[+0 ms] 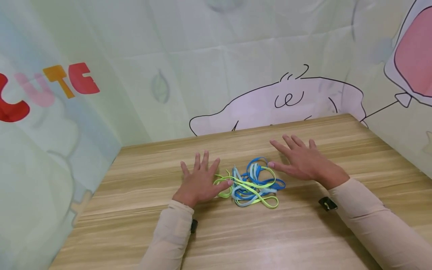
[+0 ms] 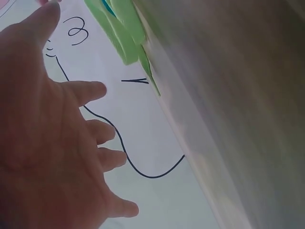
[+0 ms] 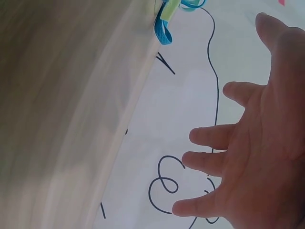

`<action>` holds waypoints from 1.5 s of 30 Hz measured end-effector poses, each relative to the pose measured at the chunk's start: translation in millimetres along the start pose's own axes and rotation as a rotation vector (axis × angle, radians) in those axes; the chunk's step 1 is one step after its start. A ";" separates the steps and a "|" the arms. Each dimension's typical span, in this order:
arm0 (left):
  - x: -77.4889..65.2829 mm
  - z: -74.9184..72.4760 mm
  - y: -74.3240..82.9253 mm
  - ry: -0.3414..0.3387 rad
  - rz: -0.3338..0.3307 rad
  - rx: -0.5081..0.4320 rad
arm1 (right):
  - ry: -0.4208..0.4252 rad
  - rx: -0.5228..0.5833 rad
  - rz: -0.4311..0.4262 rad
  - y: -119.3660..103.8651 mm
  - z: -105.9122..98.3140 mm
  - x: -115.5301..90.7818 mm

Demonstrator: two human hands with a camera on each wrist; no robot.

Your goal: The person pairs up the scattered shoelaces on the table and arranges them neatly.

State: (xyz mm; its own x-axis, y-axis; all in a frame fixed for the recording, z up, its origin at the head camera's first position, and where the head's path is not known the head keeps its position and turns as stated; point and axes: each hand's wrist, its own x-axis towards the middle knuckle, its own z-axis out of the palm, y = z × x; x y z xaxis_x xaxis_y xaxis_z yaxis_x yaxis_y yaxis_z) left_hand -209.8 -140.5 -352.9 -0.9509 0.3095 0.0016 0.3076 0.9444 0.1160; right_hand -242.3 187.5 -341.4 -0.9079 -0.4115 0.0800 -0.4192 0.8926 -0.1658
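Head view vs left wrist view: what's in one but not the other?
Head only: the spread right hand, red, pink and orange printed letters spelling CUTE, and most of the tangled flat yellow-green, blue and pale-blue laces.
Left wrist only: the palm side of the bare left hand.
Both: the left hand, part of those laces, brown wood-grain tabletop and pale printed backdrop with black-outlined drawing.

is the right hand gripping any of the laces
No, the right hand has its fingers spread and straight, with the laces lying on the table.
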 end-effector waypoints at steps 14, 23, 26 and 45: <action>-1.9 2.0 12.7 -0.011 0.056 -0.013 | 0.009 0.002 -0.032 -4.3 2.2 2.2; -3.8 1.3 10.5 -0.063 0.055 -0.032 | 0.014 0.040 -0.052 -8.7 2.0 0.5; -3.8 -0.1 10.9 -0.053 0.074 -0.029 | 0.021 0.045 -0.064 -10.2 2.0 0.5; 1.2 -0.1 14.4 -0.022 0.182 0.007 | 0.023 0.103 -0.172 -13.5 5.3 0.8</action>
State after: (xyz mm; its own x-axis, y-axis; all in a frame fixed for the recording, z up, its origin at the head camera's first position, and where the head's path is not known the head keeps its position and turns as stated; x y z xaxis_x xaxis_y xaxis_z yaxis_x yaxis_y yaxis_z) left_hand -206.5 -126.6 -351.2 -0.8786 0.4775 -0.0002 0.4747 0.8734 0.1086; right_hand -237.3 174.2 -344.4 -0.8230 -0.5509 0.1385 -0.5674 0.7855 -0.2472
